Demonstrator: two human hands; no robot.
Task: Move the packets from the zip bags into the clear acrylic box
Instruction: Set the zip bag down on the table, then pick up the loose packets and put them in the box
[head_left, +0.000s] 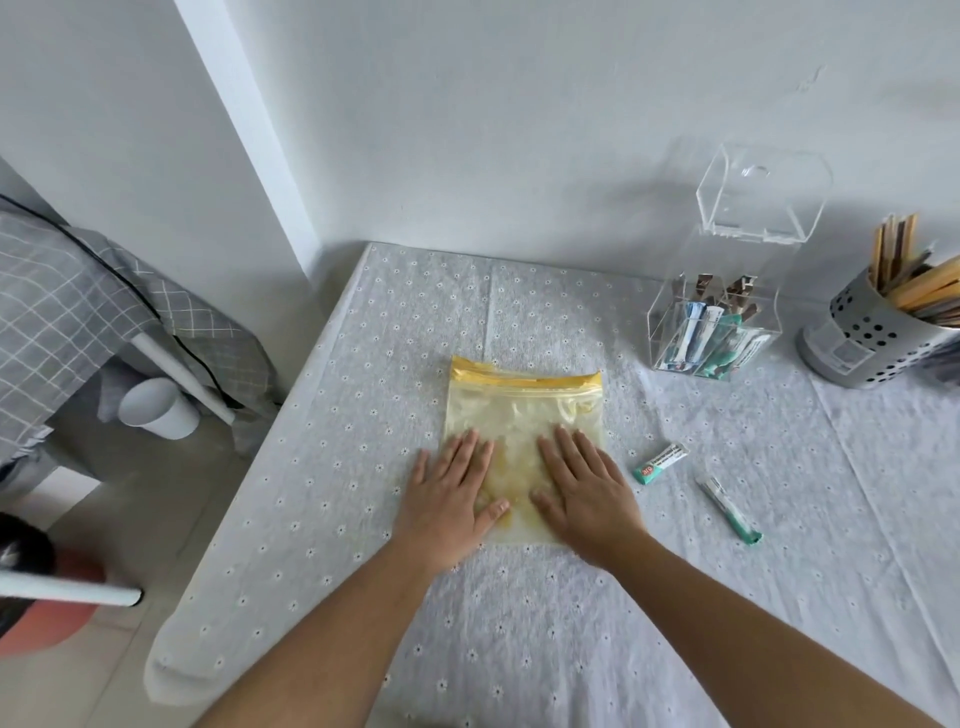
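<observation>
From the head view we look down on a worktop (467, 649) covered with a pale grey cloth dotted with small white flowers. A clear zip bag (524, 410) lies flat on it near the middle, and its yellow zip strip (524, 376) runs along the far edge. Our left grip (447, 512) rests palm-down on the bag's near left part. Its fingers are straight and a little spread, pinching nothing, and the thumb reaches inward over the plastic. Our right grip (587, 499) lies flat in the same manner on the bag's near right part, fingers straight and pointing away from us, also holding nothing. The two are near each other but do not touch. The bag has a yellowish tint between them, and we cannot tell what it holds. Two packets lie loose on the cloth to the right of the bag: a short teal and white packet (661, 464) just beside the right grip, and a long thin packet (727, 509) a little farther right. The clear acrylic box (763, 312) stands at the far right near the wall with its lid (763, 197) raised, and several packets (701, 338) lean inside it. Right of the box stands a perforated metal holder (872, 343) full of wooden sticks (914, 275). Off the worktop's left edge we see a white cup (156, 408) and grey checked fabric (78, 312).
</observation>
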